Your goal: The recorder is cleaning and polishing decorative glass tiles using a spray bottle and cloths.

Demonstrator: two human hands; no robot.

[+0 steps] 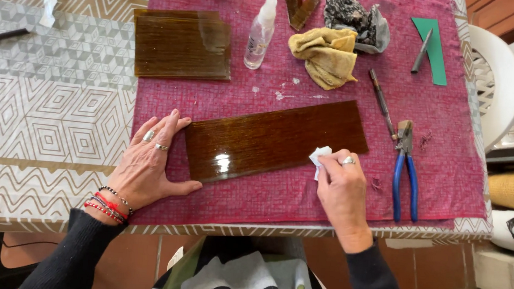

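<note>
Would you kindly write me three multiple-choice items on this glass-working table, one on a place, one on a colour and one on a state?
1. Where do the blue-handled pliers lie?
A. right of the long amber glass strip
B. on the stacked glass sheets
C. under the yellow cloth

2. What colour is the mat under the strip?
A. green
B. magenta
C. white

3. What is the right hand doing?
A. resting flat and empty
B. gripping the pliers
C. pinching a small white wipe at the strip's edge

Key: 1 A, the pliers sit beside the strip's right end; 2 B, the bare mat shows magenta; 3 C, white material shows at the fingertips, while the left hand lies flat at the strip's left end.
</note>
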